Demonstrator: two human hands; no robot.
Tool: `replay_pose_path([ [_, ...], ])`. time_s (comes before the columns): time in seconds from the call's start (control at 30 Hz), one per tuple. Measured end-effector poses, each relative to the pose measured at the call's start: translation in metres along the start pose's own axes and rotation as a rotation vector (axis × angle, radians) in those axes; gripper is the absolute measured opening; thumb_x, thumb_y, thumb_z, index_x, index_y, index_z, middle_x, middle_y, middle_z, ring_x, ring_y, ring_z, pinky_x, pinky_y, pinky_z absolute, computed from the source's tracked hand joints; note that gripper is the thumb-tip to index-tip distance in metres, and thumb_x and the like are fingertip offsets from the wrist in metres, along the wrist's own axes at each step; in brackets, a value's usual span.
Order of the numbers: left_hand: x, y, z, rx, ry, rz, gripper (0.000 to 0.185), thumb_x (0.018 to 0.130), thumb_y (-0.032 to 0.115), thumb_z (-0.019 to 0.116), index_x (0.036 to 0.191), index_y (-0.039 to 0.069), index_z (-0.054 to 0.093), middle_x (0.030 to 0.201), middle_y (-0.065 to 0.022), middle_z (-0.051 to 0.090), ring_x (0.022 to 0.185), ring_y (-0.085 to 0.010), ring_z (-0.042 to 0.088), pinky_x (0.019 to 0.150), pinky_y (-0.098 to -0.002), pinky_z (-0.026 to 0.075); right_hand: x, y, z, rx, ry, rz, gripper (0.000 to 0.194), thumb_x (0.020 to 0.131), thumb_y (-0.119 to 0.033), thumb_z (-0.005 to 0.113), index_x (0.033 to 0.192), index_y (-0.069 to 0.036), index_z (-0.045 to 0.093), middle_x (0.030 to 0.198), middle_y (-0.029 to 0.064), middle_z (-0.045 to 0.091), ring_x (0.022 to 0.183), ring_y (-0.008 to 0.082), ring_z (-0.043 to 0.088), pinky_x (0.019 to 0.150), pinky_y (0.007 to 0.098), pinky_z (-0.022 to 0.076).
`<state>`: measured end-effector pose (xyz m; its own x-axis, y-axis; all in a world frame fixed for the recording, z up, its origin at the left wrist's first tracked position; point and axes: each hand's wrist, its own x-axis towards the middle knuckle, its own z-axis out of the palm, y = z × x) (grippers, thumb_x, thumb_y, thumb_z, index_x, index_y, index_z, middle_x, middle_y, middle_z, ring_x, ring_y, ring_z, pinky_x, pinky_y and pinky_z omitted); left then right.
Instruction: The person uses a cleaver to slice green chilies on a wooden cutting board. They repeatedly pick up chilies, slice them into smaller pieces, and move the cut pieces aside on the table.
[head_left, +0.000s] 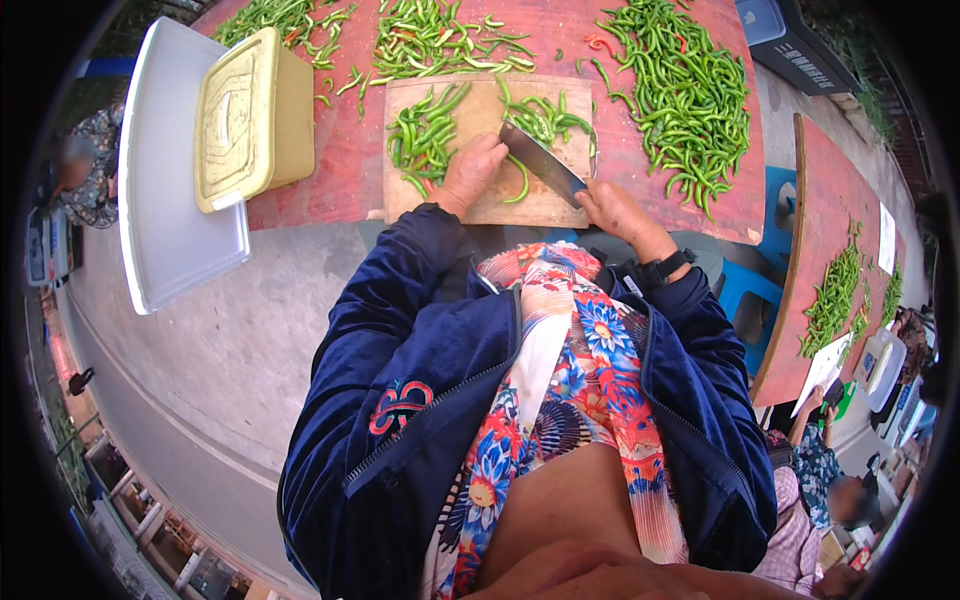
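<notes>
My right hand (616, 211) grips the handle of a cleaver (546, 161). Its broad steel blade slants up and left across the wooden cutting board (480, 202). My left hand (472, 171) rests on the board with its fingers bent beside the blade's far end. Whether a chili is pinched in them is hidden. A single curved green chili (523, 184) lies just below the blade, one end near my left fingertips. Whole green chilies (427, 127) are heaped on the board's left, with another small pile of green chilies (551, 116) beyond the blade.
The red tabletop (337, 180) carries a large chili heap (690, 97) at right and a pile of chilies (427, 41) behind the board. A yellow lidded bin (292, 120) stands left against a whitish plastic lid (172, 150). Blue stools (750, 289) and a second table (795, 300) are right.
</notes>
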<state>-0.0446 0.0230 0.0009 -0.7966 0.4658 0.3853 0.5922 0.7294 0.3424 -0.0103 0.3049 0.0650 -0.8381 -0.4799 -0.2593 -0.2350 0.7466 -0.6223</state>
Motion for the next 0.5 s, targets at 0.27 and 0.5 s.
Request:
replay_pose_path([
  [0.27, -0.001, 0.001, 0.001, 0.019, -0.013, -0.002, 0.008, 0.075, 0.007, 0.057, 0.082, 0.010, 0.056, 0.083, -0.0068, 0.050, 0.082, -0.0261, 0.057, 0.067, -0.0373, 0.051, 0.039, -0.005, 0.025, -0.053, 0.050, -0.072, 0.027, 0.093, -0.023, 0.056, 0.092, 0.004, 0.060, 0.076, 0.0276, 0.062, 0.075, 0.0462, 0.061, 0.067, 0.0506, 0.0486],
  [0.5, 0.012, -0.001, -0.015, 0.077, 0.082, -0.023, 0.005, 0.078, 0.007, 0.059, 0.082, 0.009, 0.059, 0.083, -0.0075, 0.052, 0.081, -0.0276, 0.057, 0.069, -0.0390, 0.050, 0.040, -0.005, 0.024, 0.101, 0.205, -0.059, 0.024, 0.094, -0.020, 0.055, 0.091, 0.003, 0.058, 0.070, 0.0225, 0.061, 0.067, 0.0399, 0.062, 0.064, 0.0480, 0.0484],
])
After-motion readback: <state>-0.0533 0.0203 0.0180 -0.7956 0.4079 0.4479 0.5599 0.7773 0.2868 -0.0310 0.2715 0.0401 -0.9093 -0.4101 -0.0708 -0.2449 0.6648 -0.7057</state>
